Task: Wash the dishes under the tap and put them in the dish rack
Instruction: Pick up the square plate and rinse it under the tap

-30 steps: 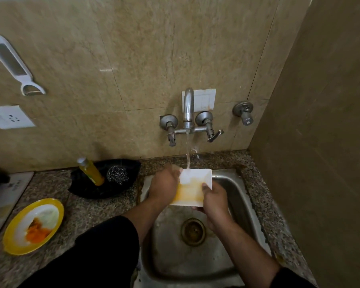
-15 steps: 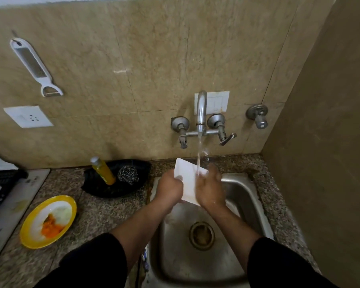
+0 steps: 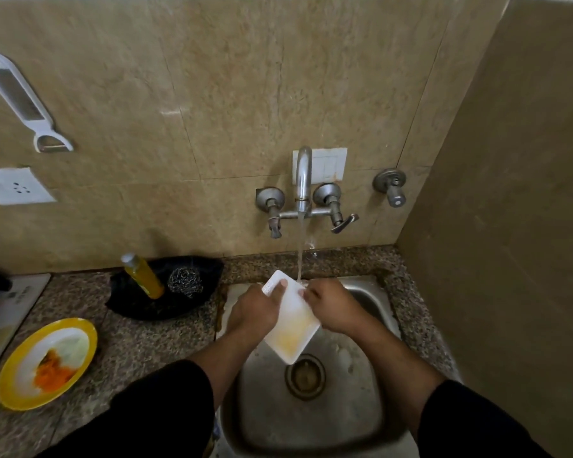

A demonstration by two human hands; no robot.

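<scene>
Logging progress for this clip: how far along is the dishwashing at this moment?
Done: no finished dish shows in view. In hand: the left hand and right hand hold the white dish under the running tap; a yellow stain shows on it. Left: finish that dish, wash the yellow plate with orange food on the counter, rack both.

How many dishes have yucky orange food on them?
2: the white rectangular dish held over the steel sink, and the round yellow plate on the speckled counter, left.
</scene>
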